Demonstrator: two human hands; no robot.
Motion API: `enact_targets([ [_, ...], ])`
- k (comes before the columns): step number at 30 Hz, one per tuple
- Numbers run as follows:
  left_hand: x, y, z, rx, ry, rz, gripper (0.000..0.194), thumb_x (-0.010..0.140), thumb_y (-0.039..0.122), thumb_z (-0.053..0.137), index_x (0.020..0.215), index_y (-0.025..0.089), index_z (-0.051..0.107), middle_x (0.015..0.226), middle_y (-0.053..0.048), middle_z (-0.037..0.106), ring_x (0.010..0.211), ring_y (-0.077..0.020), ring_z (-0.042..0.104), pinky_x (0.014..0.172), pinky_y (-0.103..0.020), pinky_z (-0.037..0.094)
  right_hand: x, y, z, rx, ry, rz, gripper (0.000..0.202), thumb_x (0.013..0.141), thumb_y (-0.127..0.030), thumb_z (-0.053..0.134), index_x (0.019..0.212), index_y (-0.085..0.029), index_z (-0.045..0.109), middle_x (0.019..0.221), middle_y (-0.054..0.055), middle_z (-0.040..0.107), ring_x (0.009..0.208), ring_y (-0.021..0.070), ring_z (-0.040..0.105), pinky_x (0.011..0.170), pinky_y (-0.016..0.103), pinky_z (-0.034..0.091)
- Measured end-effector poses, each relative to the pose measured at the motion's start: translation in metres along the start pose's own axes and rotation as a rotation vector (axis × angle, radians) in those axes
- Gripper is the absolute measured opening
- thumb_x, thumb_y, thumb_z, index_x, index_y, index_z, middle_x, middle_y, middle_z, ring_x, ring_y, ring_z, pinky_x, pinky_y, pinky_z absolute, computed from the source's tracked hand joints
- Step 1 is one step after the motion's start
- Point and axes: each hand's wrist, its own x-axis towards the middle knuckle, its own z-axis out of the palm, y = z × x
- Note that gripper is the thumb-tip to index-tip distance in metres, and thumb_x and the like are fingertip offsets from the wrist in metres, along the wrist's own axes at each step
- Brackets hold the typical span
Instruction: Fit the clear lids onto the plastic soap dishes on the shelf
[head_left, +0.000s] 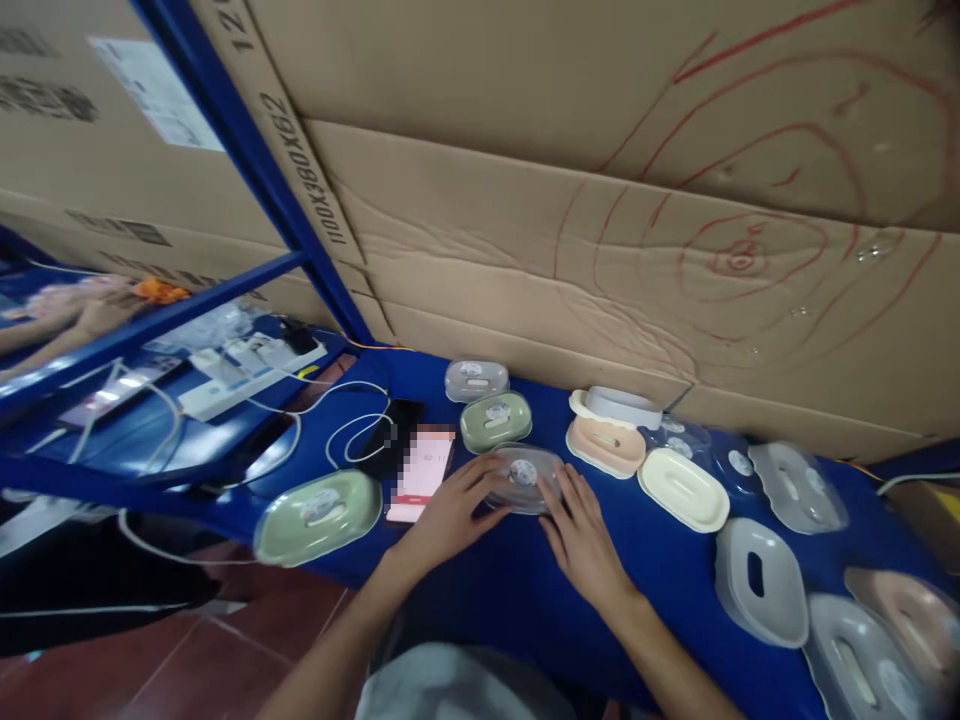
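A grey soap box point(517, 490) with a clear lid and a round label lies on the blue table in front of me. My left hand point(457, 505) holds its left end, thumb along the near edge and fingers on the far side. At the right end, my right hand point(581, 525) grips it with fingers over the lid and rim. Just beyond stands a green lidded soap box point(495, 420), with a grey lidded soap box point(476, 381) behind it. A phone with a lit screen point(426, 465) lies beside my left hand.
Another green soap box point(319, 517) sits at the left table edge. To the right are a peach tray point(606, 445), a cream tray point(684, 489), a grey base point(761, 582) and several other parts. A power strip point(251, 380) trails white cables. Cardboard point(480, 220) stands behind; another person's hands point(97, 305) show far left.
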Motion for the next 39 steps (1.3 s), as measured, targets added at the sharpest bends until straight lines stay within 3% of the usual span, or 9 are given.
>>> enact_targets([
  [5,-0.004,0.004,0.002,0.027,0.037,-0.032,0.021,0.105,0.025,0.067,0.125,0.022,0.064,0.143,-0.013,0.067,0.140,-0.0291,0.063,0.112,-0.052,0.060,0.003,0.005,-0.011,0.074,-0.009,0.049,0.074,0.108,-0.023,0.051,0.175,-0.030,0.019,0.171,0.015,0.043,0.158,0.0339,0.043,0.121,0.062,0.049],
  [11,-0.008,0.003,-0.008,0.174,0.047,-0.022,0.021,0.105,0.025,0.068,0.125,0.022,0.065,0.141,-0.013,0.068,0.135,-0.0304,0.065,0.110,-0.050,0.060,0.004,0.046,-0.029,-0.098,0.132,0.311,0.071,0.111,-0.043,0.051,0.173,-0.024,0.022,0.167,0.019,0.048,0.158,0.0343,0.042,0.126,0.061,0.036],
  [15,0.000,0.005,-0.012,0.238,0.006,0.000,0.030,0.102,0.023,0.070,0.131,0.020,0.066,0.138,-0.015,0.067,0.128,-0.0330,0.067,0.106,-0.052,0.061,-0.002,0.065,-0.033,-0.260,0.118,0.406,0.057,0.111,-0.044,0.047,0.163,-0.021,0.044,0.152,0.019,0.062,0.146,0.0355,0.053,0.123,0.063,0.032],
  [19,0.008,0.005,-0.013,0.301,-0.073,0.038,0.044,0.104,0.024,0.067,0.147,0.024,0.060,0.138,-0.016,0.065,0.127,-0.0362,0.065,0.103,-0.056,0.061,-0.002,0.053,-0.038,-0.332,0.120,0.351,0.045,0.110,-0.033,0.052,0.153,-0.023,0.057,0.147,0.018,0.065,0.139,0.0341,0.058,0.119,0.060,0.037],
  [24,0.003,0.002,-0.011,0.268,-0.042,0.067,0.040,0.106,0.029,0.065,0.145,0.021,0.061,0.138,-0.016,0.065,0.128,-0.0348,0.064,0.105,-0.053,0.060,0.013,0.020,-0.040,-0.091,0.047,0.038,0.062,0.108,-0.030,0.061,0.166,-0.029,0.041,0.163,0.015,0.053,0.155,0.0306,0.046,0.125,0.056,0.041],
  [29,-0.001,0.001,-0.007,0.263,-0.021,0.058,0.037,0.105,0.031,0.067,0.140,0.020,0.063,0.135,-0.016,0.067,0.125,-0.0340,0.065,0.104,-0.054,0.061,0.031,0.016,-0.027,0.094,-0.106,-0.115,0.068,0.108,-0.030,0.060,0.171,-0.032,0.033,0.171,0.012,0.045,0.160,0.0279,0.040,0.126,0.053,0.047],
  [33,-0.003,-0.001,-0.005,0.231,0.000,0.038,0.037,0.105,0.029,0.067,0.141,0.023,0.063,0.136,-0.014,0.068,0.127,-0.0311,0.066,0.106,-0.051,0.061,0.036,0.020,-0.016,0.061,-0.103,-0.148,0.066,0.109,-0.023,0.057,0.171,-0.032,0.035,0.168,0.010,0.049,0.161,0.0260,0.040,0.127,0.049,0.047],
  [36,-0.002,-0.002,-0.004,0.239,0.006,0.024,0.037,0.105,0.028,0.067,0.141,0.024,0.062,0.137,-0.014,0.067,0.128,-0.0305,0.066,0.107,-0.049,0.061,0.036,0.022,-0.019,-0.032,-0.123,-0.150,0.065,0.109,-0.026,0.057,0.170,-0.030,0.036,0.169,0.011,0.049,0.159,0.0273,0.042,0.128,0.050,0.044],
  [39,0.004,0.000,-0.002,0.310,-0.011,0.010,0.037,0.105,0.028,0.067,0.142,0.022,0.062,0.138,-0.015,0.067,0.130,-0.0326,0.065,0.108,-0.050,0.061,0.033,0.033,-0.034,-0.156,-0.108,-0.001,0.067,0.109,-0.037,0.057,0.171,-0.022,0.035,0.170,0.016,0.046,0.158,0.0318,0.043,0.130,0.056,0.038],
])
